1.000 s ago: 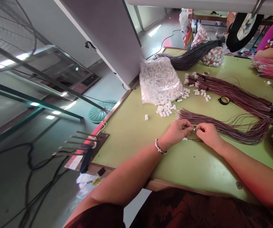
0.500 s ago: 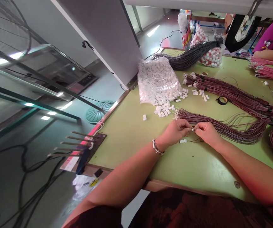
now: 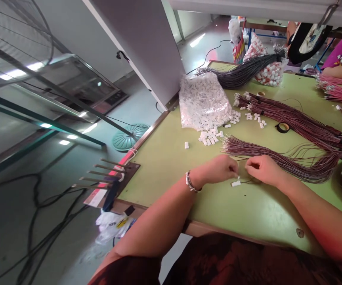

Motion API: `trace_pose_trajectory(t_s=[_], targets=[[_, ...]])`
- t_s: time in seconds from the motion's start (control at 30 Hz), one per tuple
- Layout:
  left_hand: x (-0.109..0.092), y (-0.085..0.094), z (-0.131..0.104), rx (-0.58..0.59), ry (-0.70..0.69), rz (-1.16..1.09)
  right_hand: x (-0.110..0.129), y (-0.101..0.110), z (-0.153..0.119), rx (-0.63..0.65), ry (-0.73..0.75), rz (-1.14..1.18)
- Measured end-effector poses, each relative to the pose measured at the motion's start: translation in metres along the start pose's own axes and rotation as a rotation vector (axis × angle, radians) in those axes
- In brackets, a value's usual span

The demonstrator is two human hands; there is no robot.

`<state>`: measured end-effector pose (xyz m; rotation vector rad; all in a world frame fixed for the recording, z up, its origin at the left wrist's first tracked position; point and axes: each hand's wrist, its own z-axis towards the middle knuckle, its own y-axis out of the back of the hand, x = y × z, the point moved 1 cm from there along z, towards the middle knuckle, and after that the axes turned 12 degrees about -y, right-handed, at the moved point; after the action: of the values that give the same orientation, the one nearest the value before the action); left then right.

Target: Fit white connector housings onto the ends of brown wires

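Conn. [image 3: 235, 183] lies on table [image 3: 159, 166], approx. 6 o'clock of L hand [image 3: 220, 171] fingertips, wire [image 3: 249, 181] trailing to 3 o'clock, under R hand [image 3: 264, 171]. Est. handling: v. light, stiff, prob. smooth plastic; take by its long sides, thumb & index. Wire est. thin, limp, weak at the conn. end; not to be used as a handle.

L hand: fingers curled, tips nearly closed, small white bit [image 3: 238, 177] at tips; firm grip not confirmed. R hand: thumb & index bent, narrow gap betw.; cannot tell if anything is held.

Taken from betw. hands: bundle [image 3: 289, 161] close, 12 to 3 o'clock; pile [image 3: 209, 137] of white pcs. at 10, next to bag [image 3: 205, 103] at 11; tape [image 3: 287, 128] approx. 2.
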<state>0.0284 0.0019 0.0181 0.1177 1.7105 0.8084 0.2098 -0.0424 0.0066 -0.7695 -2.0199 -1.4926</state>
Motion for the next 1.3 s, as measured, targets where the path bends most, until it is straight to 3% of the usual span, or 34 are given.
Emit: trace_pose_trajectory(t_s=[0.13, 0.2, 0.3, 0.43, 0.5, 0.57, 0.63, 0.7, 0.8, 0.93, 1.07, 1.2, 1.3], targets=[[-0.012, 0.004, -0.012, 0.309, -0.092, 0.024, 0.005, -0.005, 0.014, -0.201, 0.201, -0.218], [-0.014, 0.01, -0.014, 0.303, -0.093, 0.062, 0.004, -0.014, 0.02, -0.249, 0.214, -0.33], [-0.008, 0.026, -0.015, 0.01, 0.094, 0.252, 0.005, -0.025, 0.022, -0.291, 0.198, -0.44], [0.009, 0.053, -0.025, -0.219, 0.249, 0.341, 0.01, -0.029, 0.016, -0.287, 0.162, -0.572], [0.02, 0.072, -0.041, -0.456, 0.316, 0.315, 0.012, -0.031, 0.013, -0.279, 0.139, -0.63], [0.032, 0.092, -0.065, -0.781, 0.47, 0.333, 0.012, -0.031, 0.012, -0.28, 0.157, -0.619], [0.043, 0.106, -0.085, -0.926, 0.641, 0.317, 0.01, -0.029, 0.012, -0.288, 0.164, -0.52], [0.054, 0.109, -0.093, -0.849, 0.732, 0.245, 0.008, -0.025, 0.013, -0.29, 0.116, -0.375], [0.066, 0.099, -0.08, -0.691, 0.677, 0.25, 0.007, -0.022, 0.015, -0.271, 0.061, -0.133], [0.072, 0.085, -0.058, -0.633, 0.633, 0.385, 0.009, -0.024, 0.016, -0.237, 0.012, 0.159], [0.062, 0.089, -0.058, -0.618, 0.646, 0.324, 0.008, -0.026, 0.018, -0.217, -0.005, 0.339], [0.041, 0.088, -0.057, -0.726, 0.412, 0.057, 0.008, -0.024, 0.02, -0.237, -0.055, 0.478], [0.028, 0.067, -0.04, -0.646, 0.187, -0.335, 0.008, -0.022, 0.017, -0.275, -0.075, 0.525]])
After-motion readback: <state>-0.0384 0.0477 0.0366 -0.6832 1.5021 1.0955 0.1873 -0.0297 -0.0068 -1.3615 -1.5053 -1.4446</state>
